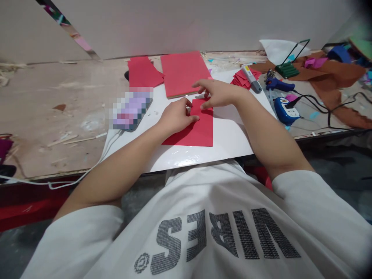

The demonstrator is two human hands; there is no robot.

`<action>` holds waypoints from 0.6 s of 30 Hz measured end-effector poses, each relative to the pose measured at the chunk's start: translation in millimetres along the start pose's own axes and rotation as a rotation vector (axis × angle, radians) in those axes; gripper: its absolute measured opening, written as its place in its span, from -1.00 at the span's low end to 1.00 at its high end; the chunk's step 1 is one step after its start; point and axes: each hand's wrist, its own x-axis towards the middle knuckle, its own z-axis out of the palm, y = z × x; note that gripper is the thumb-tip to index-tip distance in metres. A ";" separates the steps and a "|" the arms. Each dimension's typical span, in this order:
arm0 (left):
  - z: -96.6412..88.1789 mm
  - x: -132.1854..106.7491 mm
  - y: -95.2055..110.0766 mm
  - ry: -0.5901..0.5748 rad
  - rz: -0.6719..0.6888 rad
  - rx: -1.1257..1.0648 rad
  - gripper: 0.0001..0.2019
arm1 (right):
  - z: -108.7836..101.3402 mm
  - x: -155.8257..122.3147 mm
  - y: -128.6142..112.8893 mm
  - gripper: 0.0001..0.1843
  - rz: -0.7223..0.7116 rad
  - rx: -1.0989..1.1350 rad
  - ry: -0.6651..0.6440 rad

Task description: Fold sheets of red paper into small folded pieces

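Observation:
A red sheet of paper (200, 133) lies on a white board (232, 135) in front of me. My left hand (177, 115) rests over the sheet's left side, its thumb stretched across the paper and its index finger bent, with a gap between them. On the upper right part of the sheet, the thumb of my right hand (219, 92) touches down while the other fingers spread above the far edge. The curled fingers partly hide the paper's upper left edge. Just beyond lies a red pad or stack of sheets (186, 71), with another red piece (143, 73) to its left.
A blurred-out phone-like object (130, 110) with a white cable lies left. At right are small red pieces (240, 80), a grey-and-white cutter-like tool (251, 79), a blue glue gun (280, 84), a blue-and-white socket (286, 111), a green stand (287, 70) and brown paper (328, 77).

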 end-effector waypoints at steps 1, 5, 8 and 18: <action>0.6 1.9 -2.2 0.003 0.001 -0.042 -0.53 | -0.2 -0.1 0.9 0.13 0.001 0.004 -0.017; 0.1 7.7 -12.5 -0.012 0.033 -0.239 -0.46 | -2.6 -2.3 0.6 0.08 -0.011 0.036 -0.002; -5.2 8.7 -19.0 -0.057 0.077 -0.387 -0.21 | -6.4 -3.5 -0.3 0.00 -0.050 0.088 0.046; -31.1 3.4 -23.7 -0.118 0.057 -0.319 -0.30 | -34.6 -44.2 -7.3 -0.36 -0.079 0.106 0.221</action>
